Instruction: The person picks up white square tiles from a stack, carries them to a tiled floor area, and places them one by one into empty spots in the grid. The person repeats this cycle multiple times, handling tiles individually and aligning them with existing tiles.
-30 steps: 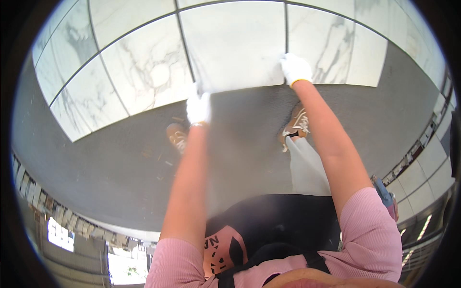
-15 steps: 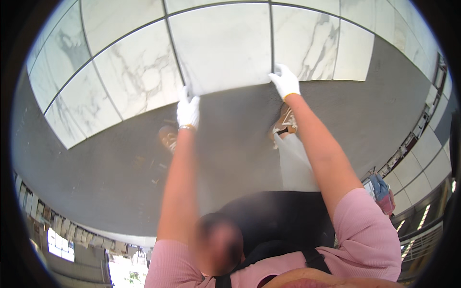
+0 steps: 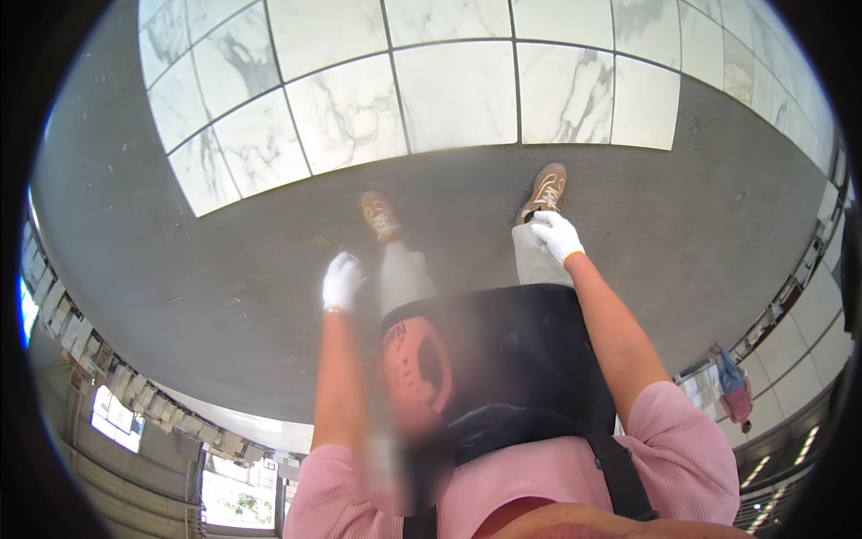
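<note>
Since the earlier frame, both gloved hands had come away from the lower corners of the plain white tile and drawn back toward the body. That tile lay at twelve o'clock in the near row, well apart from the hands, with a grey-veined tile on its eleven o'clock side and another veined tile toward one o'clock; thin dark gaps ran between them.

The left hand was at nine o'clock over the grey floor, its fingers bent; I could not tell whether the fingertips met. The right hand sat between two and three o'clock, in front of the pale right trouser leg and near the brown right shoe. Its fingers were partly curled, though whether they pressed together I could not tell.

The brown left shoe pointed toward eleven o'clock. A black apron spread around five o'clock, and another person appeared small at four.
</note>
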Demonstrator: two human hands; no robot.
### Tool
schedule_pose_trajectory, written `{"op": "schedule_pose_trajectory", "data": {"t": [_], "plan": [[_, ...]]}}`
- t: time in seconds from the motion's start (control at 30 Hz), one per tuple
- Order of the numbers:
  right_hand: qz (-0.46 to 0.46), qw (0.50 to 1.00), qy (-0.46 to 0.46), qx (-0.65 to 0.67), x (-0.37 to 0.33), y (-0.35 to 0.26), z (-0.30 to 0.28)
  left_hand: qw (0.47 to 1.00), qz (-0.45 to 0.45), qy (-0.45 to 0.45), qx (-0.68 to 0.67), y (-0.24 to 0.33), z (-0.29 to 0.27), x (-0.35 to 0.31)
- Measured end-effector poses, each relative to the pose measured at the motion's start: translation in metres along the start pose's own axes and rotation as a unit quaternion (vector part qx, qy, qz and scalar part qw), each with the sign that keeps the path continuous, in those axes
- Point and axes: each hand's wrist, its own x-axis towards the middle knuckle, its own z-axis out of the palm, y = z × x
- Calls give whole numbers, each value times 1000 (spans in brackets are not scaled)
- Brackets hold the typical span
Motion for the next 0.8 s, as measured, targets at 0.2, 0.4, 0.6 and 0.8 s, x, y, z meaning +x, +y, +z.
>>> {"op": "schedule_pose_trajectory", "data": {"t": [0.2, 0.4, 0.6, 0.8], "plan": [[-7, 983, -25, 183, -94, -39, -25, 999, -16, -5, -45, -21, -60, -150], [-140, 979, 91, 118, -172, -46, -102, 995, 56, 42, 73, -6, -49, -278], [-151, 928, 212, 268, -306, -103, -228, 926, 317, 119, 166, 137, -26, -362], [-491, 708, 430, 271, -577, -196, -247, 706, 706, -25, -44, 320, -40, -555]]}}
